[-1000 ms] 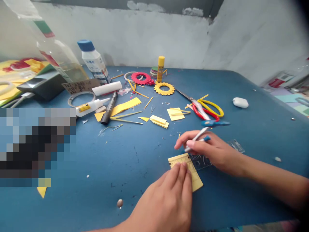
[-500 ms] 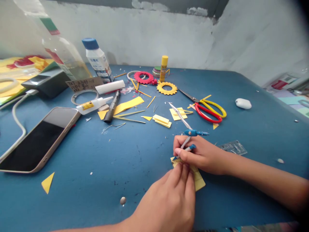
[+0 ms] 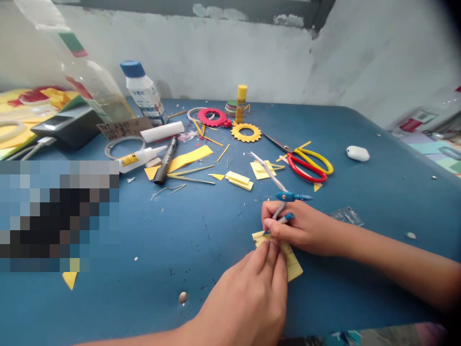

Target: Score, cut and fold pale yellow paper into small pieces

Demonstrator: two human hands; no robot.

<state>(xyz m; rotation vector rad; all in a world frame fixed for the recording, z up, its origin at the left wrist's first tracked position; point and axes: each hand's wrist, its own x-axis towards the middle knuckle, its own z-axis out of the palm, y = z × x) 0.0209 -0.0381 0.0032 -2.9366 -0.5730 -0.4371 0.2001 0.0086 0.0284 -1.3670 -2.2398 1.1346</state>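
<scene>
My right hand (image 3: 295, 226) is closed around a silver-and-blue drawing compass (image 3: 284, 196), held slanted with its lower end at the upper edge of a yellow paper piece (image 3: 294, 270). One long silver leg of the compass points up and away to the left. The paper lies on the blue table and carries thin ruled lines and small dark marks. My left hand (image 3: 248, 293) presses the paper down, its fingers stretched out flat and side by side. Both hands nearly meet over the paper, and part of it is hidden under them. Where the compass tip touches is hard to see.
Beyond my hands lie scissors (image 3: 309, 163), a yellow toothed ring (image 3: 246, 132), a red toothed ring (image 3: 212, 117), a glue stick (image 3: 241, 103), folded yellow paper (image 3: 239, 180) and a black marker (image 3: 165, 161). A white case (image 3: 357, 153) sits right. A pixelated patch covers the left.
The compass and my right hand have shifted slightly over the paper, its lower end a little further right. My left hand stays pressed on the paper. The whole view has moved slightly.
</scene>
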